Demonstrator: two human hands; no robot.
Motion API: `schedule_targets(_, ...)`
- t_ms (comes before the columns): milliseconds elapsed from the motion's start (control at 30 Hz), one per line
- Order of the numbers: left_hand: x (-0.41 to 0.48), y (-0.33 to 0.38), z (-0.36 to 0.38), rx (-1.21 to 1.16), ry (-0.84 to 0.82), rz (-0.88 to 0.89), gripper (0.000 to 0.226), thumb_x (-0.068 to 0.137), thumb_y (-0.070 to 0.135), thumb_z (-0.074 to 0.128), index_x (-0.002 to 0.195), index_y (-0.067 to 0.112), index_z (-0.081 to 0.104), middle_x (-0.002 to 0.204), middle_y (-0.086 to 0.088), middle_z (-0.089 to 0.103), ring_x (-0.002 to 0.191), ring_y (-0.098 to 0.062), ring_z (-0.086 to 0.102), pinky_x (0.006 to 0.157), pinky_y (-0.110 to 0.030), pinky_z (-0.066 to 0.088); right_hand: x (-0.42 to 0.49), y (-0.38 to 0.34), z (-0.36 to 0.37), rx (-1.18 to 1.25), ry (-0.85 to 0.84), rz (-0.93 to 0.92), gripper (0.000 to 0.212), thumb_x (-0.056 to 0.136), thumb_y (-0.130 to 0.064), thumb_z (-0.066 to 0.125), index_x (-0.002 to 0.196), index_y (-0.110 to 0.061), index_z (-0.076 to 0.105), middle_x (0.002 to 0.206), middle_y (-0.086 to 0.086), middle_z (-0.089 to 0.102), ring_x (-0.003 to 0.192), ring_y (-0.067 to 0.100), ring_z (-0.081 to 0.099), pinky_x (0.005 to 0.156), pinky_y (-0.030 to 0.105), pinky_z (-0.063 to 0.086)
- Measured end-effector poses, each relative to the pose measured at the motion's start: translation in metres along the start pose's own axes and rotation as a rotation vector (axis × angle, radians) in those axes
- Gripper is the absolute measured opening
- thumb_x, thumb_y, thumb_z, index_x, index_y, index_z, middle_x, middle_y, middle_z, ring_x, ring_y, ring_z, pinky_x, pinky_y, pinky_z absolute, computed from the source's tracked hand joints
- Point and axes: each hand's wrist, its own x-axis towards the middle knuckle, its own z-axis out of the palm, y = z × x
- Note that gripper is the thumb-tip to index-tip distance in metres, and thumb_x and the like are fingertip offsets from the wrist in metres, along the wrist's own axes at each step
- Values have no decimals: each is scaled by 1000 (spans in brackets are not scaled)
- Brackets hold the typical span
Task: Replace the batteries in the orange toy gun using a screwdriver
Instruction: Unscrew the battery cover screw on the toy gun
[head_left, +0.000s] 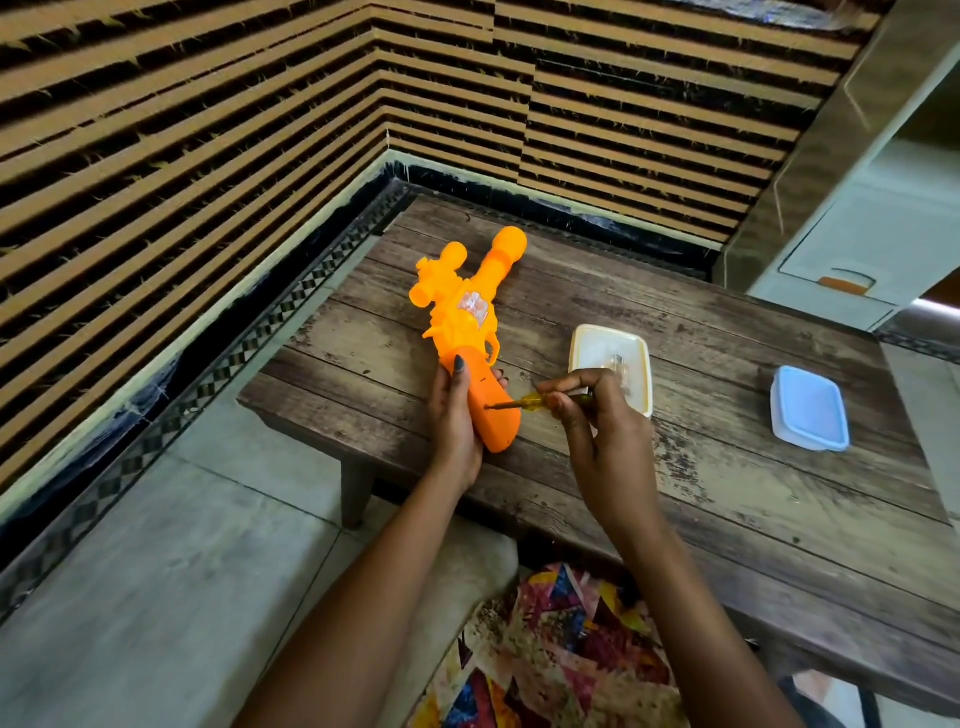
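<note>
An orange toy gun (467, 306) lies on the wooden table (727, 493), barrel pointing away from me. My left hand (453, 421) grips its handle from the left side, thumb resting on top. My right hand (602, 431) pinches a screwdriver (524, 402) with a yellow translucent handle. The metal tip touches the side of the gun's handle near a small dark hole. The rear part of the screwdriver is hidden under my fingers.
A white open container (610, 353) with small clear items inside stands just behind my right hand. Farther right on the table lies a closed box with a blue lid (809, 408). Striped walls close the corner behind; the tiled floor lies to the left.
</note>
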Motion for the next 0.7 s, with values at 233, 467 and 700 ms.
schedule_targets(233, -1, 3, 2, -25, 0, 5, 20, 98, 28, 39, 110, 23, 53, 83, -10, 65, 72, -16, 64, 73, -31, 53, 18, -4, -12, -22, -124, 32, 13, 83, -13, 65, 88, -24, 62, 91, -6, 64, 82, -2, 62, 70, 15, 49)
schedule_targets(467, -4, 5, 2, -20, -12, 22, 19, 99, 26, 38, 106, 28, 55, 82, -8, 65, 72, -14, 63, 74, -32, 52, 45, -16, -31, -301, -271, -192, 16, 67, -12, 79, 82, -13, 75, 75, -8, 55, 63, -7, 48, 61, 5, 37)
schedule_targets(700, -3, 4, 3, -28, -10, 13, 20, 100, 25, 36, 106, 28, 55, 73, 4, 70, 66, -8, 64, 67, -28, 53, 56, -21, -29, -393, -350, -262, 17, 64, -14, 82, 78, -20, 75, 77, -1, 66, 71, 10, 56, 61, 8, 34)
